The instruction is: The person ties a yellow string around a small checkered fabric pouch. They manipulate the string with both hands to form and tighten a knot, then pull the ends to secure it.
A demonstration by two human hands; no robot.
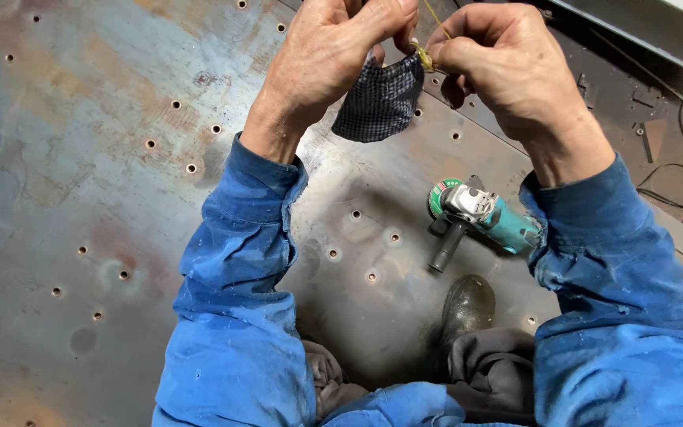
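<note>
Both hands are raised in front of me, above a large steel plate (104, 158). My left hand (326, 55) pinches the top of a small dark checked cloth mask (381, 99), which hangs below the fingers. My right hand (507, 67) pinches a thin yellow elastic string (424, 55) tied at the mask's upper corner, the string running up out of view. The two hands almost touch. Both arms wear blue sleeves.
A teal angle grinder (480, 213) with a side handle lies on the plate below my right forearm. My boot (468, 304) stands on the plate near it. The plate has several small drilled holes. Black cables (673, 186) lie at the far right.
</note>
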